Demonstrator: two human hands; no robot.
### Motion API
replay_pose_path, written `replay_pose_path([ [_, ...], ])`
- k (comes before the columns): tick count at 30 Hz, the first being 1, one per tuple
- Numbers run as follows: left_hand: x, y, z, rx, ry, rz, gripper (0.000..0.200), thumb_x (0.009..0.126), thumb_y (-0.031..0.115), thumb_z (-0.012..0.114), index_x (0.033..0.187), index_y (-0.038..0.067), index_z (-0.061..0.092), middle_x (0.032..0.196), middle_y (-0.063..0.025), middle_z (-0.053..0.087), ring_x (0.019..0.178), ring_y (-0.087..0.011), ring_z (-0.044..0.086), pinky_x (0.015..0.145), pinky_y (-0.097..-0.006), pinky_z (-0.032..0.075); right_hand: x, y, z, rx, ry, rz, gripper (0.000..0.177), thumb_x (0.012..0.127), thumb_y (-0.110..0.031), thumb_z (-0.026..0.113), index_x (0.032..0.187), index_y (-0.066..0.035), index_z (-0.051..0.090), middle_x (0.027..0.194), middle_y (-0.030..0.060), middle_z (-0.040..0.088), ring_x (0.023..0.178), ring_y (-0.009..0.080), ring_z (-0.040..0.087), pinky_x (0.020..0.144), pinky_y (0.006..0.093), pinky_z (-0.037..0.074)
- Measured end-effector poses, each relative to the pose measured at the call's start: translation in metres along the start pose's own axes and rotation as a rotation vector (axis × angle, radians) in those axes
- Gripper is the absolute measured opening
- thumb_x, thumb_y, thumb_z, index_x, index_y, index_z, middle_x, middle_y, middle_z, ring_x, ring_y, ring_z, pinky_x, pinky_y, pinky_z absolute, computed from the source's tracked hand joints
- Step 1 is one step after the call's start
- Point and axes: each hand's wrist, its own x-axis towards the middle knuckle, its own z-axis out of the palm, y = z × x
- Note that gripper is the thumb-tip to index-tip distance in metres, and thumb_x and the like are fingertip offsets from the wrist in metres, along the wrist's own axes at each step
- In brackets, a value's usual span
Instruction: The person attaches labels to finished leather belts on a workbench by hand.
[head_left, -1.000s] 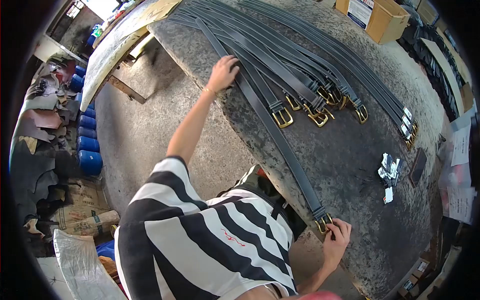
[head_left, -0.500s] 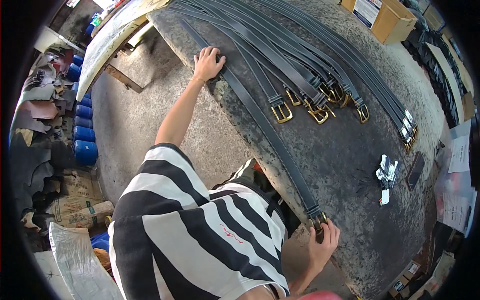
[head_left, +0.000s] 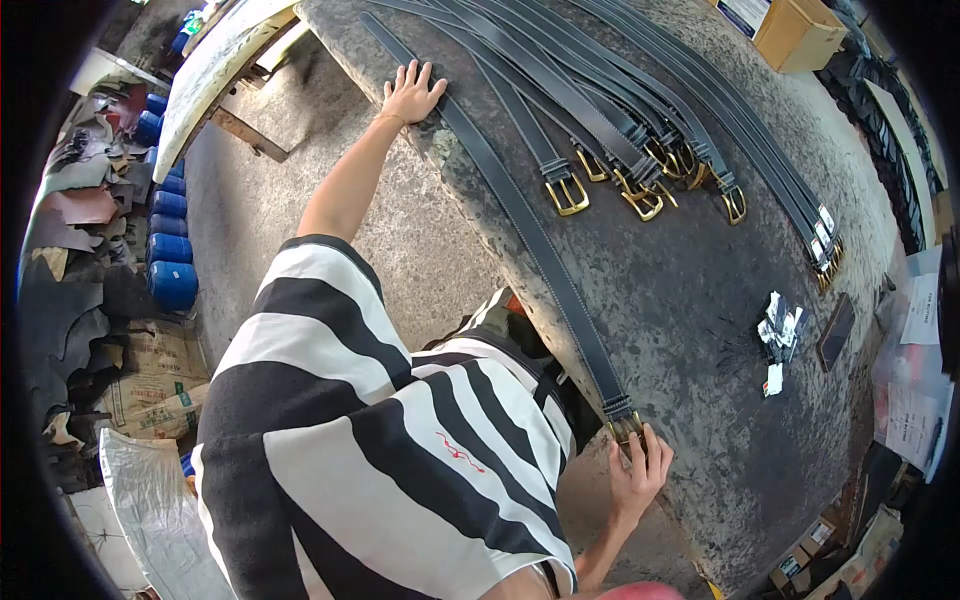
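Observation:
A black leather belt with pale edge stitching lies stretched along the near edge of the table. My left hand rests flat across its upper part, fingers spread. At the lower end, the fingers of my right hand are closed on the brass-coloured buckle, which they partly cover. Beyond this belt lies a loose pile of similar belts, their gold buckles bunched together. Further right, a straight row of belts ends in white tags.
On the dark, mottled table lie a crumpled bunch of white tags and a dark block. A cardboard box stands at the far edge. Several blue drums and leather scraps are on the left.
My left hand has gone from curled fingers to flat, spread ones on the belt. My right hand stays at the buckle. The view has shifted slightly.

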Motion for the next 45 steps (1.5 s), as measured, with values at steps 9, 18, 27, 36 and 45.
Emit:
replay_pose_path([
  [9, -0.002, -0.001, 0.001, -0.005, 0.044, 0.005, 0.078, 0.101, 0.067, 0.034, 0.162, 0.019, 0.027, 0.17, -0.0137, 0.019, 0.156, -0.0389, 0.014, 0.122, -0.0633, 0.016, 0.01, 0.013, 0.003, 0.0, 0.07, 0.033, 0.049, 0.075, -0.003, 0.081, 0.122, -0.005, 0.067, 0.128, 0.0146, 0.066, 0.11, 0.0379, 0.06, 0.09, 0.0493, 0.053],
  [18, 0.0, 0.009, -0.006, 0.098, 0.015, -0.024, 0.075, 0.102, 0.061, 0.036, 0.161, 0.015, 0.029, 0.168, -0.0167, 0.023, 0.156, -0.0378, 0.015, 0.122, -0.0626, 0.017, 0.012, 0.014, -0.003, 0.091, -0.023, 0.155, 0.067, 0.074, -0.013, 0.083, 0.136, -0.005, 0.059, 0.138, 0.0158, 0.058, 0.121, 0.0391, 0.053, 0.104, 0.0519, 0.043],
  [27, -0.22, 0.187, -0.051, -0.044, -0.045, 0.328, 0.081, 0.103, 0.05, 0.048, 0.151, -0.013, 0.034, 0.162, -0.0327, 0.026, 0.155, -0.0432, 0.019, 0.127, -0.0506, 0.016, 0.107, -0.076, 0.007, 0.398, 0.023, 0.058, 0.065, 0.085, -0.025, 0.081, 0.14, -0.003, 0.055, 0.147, 0.0202, 0.048, 0.134, 0.0421, 0.047, 0.11, 0.0516, 0.039],
  [36, -0.214, 0.16, -0.03, -0.091, 0.085, 0.366, 0.086, 0.1, 0.056, 0.052, 0.152, -0.01, 0.034, 0.163, -0.0263, 0.03, 0.153, -0.0392, 0.025, 0.124, -0.0506, 0.021, 0.136, -0.072, 0.086, 0.345, -0.087, -0.099, 0.054, 0.085, -0.02, 0.079, 0.133, -0.003, 0.058, 0.139, 0.0193, 0.053, 0.129, 0.0421, 0.051, 0.106, 0.0524, 0.045],
  [45, -0.167, 0.13, -0.018, 0.009, 0.074, 0.214, 0.085, 0.102, 0.06, 0.046, 0.154, -0.006, 0.033, 0.165, -0.0229, 0.028, 0.156, -0.0356, 0.021, 0.126, -0.0486, 0.019, 0.133, -0.07, 0.083, 0.408, -0.058, -0.047, 0.044, 0.089, -0.018, 0.077, 0.126, -0.002, 0.062, 0.134, 0.0172, 0.058, 0.127, 0.0403, 0.053, 0.105, 0.0503, 0.046],
])
